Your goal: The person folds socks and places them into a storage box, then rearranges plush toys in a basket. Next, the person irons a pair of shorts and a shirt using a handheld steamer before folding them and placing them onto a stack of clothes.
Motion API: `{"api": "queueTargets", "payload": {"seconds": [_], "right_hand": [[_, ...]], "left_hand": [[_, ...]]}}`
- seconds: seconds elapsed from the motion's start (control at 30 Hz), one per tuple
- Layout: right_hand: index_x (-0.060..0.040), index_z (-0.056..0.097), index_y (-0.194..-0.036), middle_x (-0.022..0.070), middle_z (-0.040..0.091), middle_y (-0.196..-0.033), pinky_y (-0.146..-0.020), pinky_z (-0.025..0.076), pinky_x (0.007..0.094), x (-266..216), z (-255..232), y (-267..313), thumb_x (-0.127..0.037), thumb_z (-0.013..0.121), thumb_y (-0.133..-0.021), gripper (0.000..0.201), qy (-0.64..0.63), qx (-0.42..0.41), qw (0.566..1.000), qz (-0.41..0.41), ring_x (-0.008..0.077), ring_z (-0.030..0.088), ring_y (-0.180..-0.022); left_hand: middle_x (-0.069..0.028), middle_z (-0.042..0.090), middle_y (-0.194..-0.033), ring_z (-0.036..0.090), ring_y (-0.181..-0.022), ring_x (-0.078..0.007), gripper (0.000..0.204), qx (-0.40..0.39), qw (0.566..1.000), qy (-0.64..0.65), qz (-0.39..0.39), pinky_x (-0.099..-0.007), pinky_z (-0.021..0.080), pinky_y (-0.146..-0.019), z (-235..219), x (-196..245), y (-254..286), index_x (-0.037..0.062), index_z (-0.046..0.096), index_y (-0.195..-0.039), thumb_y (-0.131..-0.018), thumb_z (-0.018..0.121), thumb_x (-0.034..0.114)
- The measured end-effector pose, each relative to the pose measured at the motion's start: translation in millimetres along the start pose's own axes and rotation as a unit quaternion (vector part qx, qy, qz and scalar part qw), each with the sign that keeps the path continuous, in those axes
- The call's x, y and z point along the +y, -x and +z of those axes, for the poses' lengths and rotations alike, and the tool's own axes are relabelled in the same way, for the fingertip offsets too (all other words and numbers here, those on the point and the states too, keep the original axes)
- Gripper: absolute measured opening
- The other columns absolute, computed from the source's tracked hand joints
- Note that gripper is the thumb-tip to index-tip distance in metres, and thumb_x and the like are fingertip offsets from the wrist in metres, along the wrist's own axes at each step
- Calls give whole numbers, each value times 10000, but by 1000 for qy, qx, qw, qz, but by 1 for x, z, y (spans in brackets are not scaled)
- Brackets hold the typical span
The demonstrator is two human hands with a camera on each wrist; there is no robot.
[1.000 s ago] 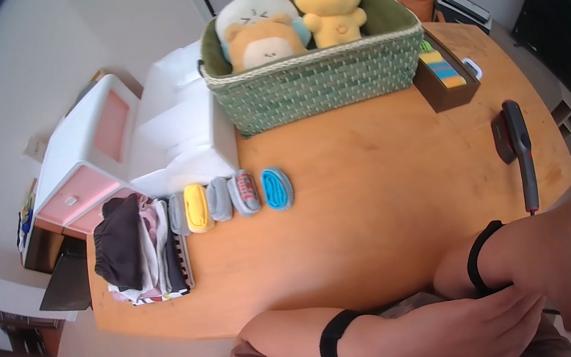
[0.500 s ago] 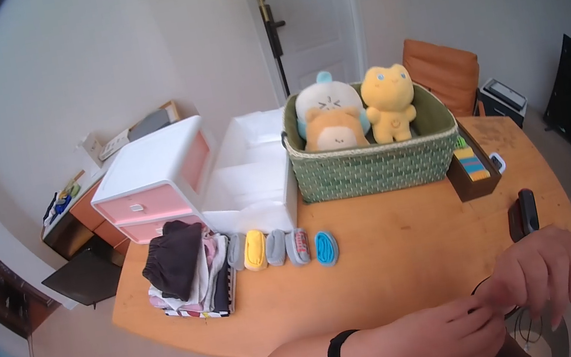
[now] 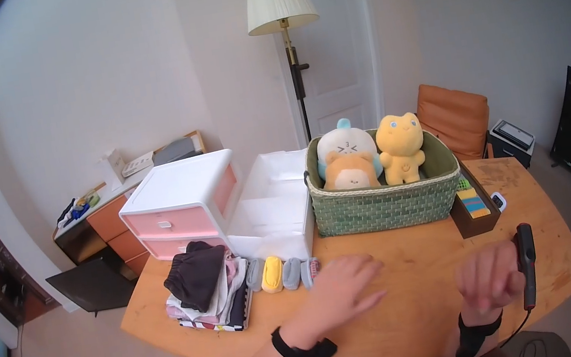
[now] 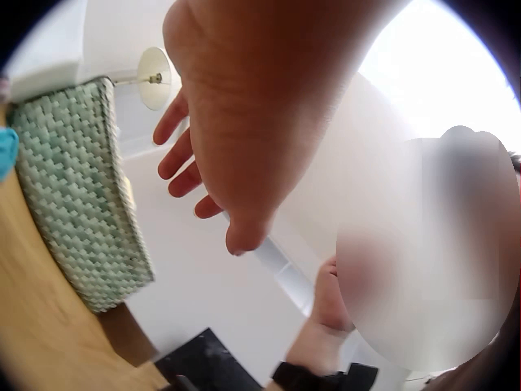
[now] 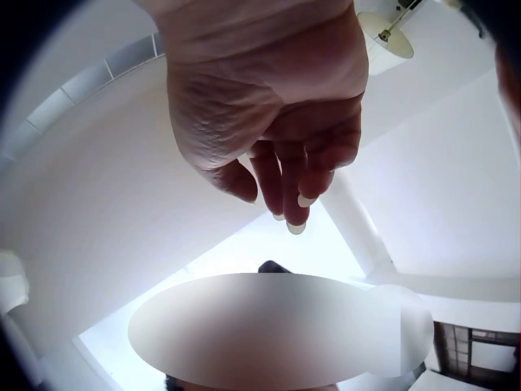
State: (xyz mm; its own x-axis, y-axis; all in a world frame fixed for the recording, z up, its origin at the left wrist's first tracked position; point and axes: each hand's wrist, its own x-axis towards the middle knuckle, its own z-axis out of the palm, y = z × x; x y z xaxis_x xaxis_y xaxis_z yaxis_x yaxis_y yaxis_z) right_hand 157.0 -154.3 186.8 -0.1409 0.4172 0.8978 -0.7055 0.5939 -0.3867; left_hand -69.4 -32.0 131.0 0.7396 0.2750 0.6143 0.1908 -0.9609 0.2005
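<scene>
Both hands (image 3: 340, 286) empty, wrist views confirm

Head view: even, soft daylight, faint shadows on the table (image 3: 407, 286); fisheye bending and black vignette at the corners. Wrist views: washed-out white glare behind the hands, which are dark, close and soft-focused; blurred oval patches.

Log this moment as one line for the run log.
left hand: open, over rolled socks | right hand: loosely curled, empty, beside black handheld device | wooden table: folded clothes, green basket
</scene>
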Motion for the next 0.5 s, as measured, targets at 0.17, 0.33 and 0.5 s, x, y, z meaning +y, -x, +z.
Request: {"api": "queueTargets", "payload": {"seconds": [0.17,0.33,0.5], "right_hand": [[24,638,-880,130,668,-734,-555,470,259,27,-24,29,-130,592,-941,172,168,271,930,182,168,629,-622],[1,639,-905,89,677,-770,-576,469,231,59,-90,84,-118,593,-958,138,272,345,844,309,120,614,-636],[-20,639,-921,52,677,-797,-587,462,211,89,-131,143,-114,605,-963,108,339,427,778,312,80,589,-648]], "left_hand": [[-225,508,-1295,515,-1169,-395,681,-66,989,-121,-47,-485,422,-976,18,-67,25,150,519,-1367,-818,691,516],[-233,499,-1291,515,-1175,-396,730,-166,976,-141,-9,-481,417,-991,37,-98,39,195,487,-1406,-805,682,561],[-200,525,-1227,521,-1157,-361,740,-232,967,-100,43,-475,423,-952,44,-123,41,225,461,-1415,-803,663,588]]}}
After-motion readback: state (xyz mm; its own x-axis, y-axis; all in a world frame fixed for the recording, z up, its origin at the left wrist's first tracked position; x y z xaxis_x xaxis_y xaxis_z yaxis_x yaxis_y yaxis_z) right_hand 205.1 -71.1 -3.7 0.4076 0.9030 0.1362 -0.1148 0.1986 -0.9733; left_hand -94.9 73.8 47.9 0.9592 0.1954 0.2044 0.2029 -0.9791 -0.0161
